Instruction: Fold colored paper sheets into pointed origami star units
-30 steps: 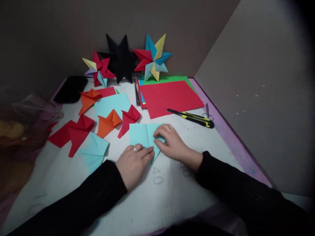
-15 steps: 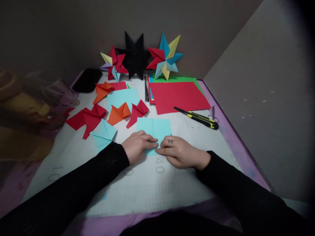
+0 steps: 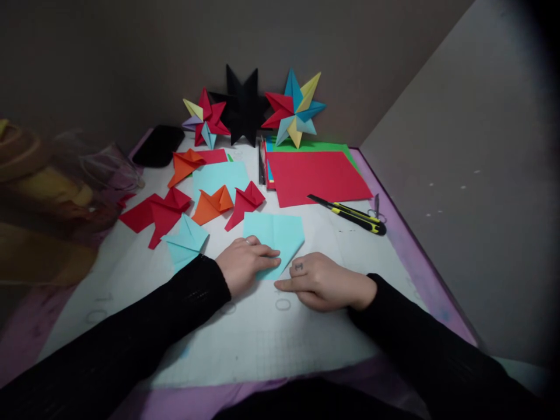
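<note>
A light blue sheet of paper [image 3: 273, 230] lies in front of me, with a vertical crease and its lower right corner folded in along a slanted edge. My left hand [image 3: 247, 263] rests flat on the sheet's lower left part, fingers stretched across it. Just beyond the slanted edge, my right hand [image 3: 324, 283] is on the table with its index finger out and the other fingers curled. It holds nothing. Left of my left hand lies a folded light blue piece [image 3: 186, 240]; a small red folded piece [image 3: 245, 204] lies behind the sheet.
Orange folded pieces [image 3: 213, 205] and a larger red one [image 3: 163, 213] lie at left. Behind are a red sheet [image 3: 319, 178] on a paper stack, a yellow-black utility knife [image 3: 356, 217], small scissors [image 3: 377, 209], a phone [image 3: 158, 146] and paper stars [image 3: 242, 108] against the wall.
My right hand has moved from the sheet's right half down past its slanted lower right edge, uncovering that fold. My left hand stays on the sheet. The view has shifted left.
</note>
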`<state>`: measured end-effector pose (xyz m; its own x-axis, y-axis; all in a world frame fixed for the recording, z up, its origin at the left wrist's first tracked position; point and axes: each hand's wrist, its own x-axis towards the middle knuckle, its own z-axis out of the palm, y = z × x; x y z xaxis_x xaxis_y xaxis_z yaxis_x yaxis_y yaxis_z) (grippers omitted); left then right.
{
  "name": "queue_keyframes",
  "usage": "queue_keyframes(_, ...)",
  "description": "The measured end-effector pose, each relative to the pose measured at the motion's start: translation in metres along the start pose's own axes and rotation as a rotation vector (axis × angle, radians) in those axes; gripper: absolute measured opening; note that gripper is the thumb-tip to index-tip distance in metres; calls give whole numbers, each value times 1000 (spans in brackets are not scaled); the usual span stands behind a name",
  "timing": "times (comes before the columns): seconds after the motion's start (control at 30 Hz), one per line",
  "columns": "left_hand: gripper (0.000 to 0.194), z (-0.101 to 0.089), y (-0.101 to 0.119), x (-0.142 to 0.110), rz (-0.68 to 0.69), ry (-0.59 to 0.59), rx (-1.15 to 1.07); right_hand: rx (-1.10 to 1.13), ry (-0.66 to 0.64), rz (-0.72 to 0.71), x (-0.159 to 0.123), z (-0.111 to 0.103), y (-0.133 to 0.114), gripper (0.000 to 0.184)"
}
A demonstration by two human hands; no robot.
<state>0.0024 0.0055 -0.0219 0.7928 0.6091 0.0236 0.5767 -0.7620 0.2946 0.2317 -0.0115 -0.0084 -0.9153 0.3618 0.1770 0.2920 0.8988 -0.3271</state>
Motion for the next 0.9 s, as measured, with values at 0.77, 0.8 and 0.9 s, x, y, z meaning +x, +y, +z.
queue_keyframes(0.77,37,-4,11,-3,48,16,211,-349,-116,748,-13,-25,8,29)
queue_keyframes(0.8,37,-4,12,-3,47,15,221,-353,-100,752,-14,-25,10,28)
queue_keyframes(0.9,38,-5,17,-5,38,3,261,-339,49,716,-14,-22,13,27)
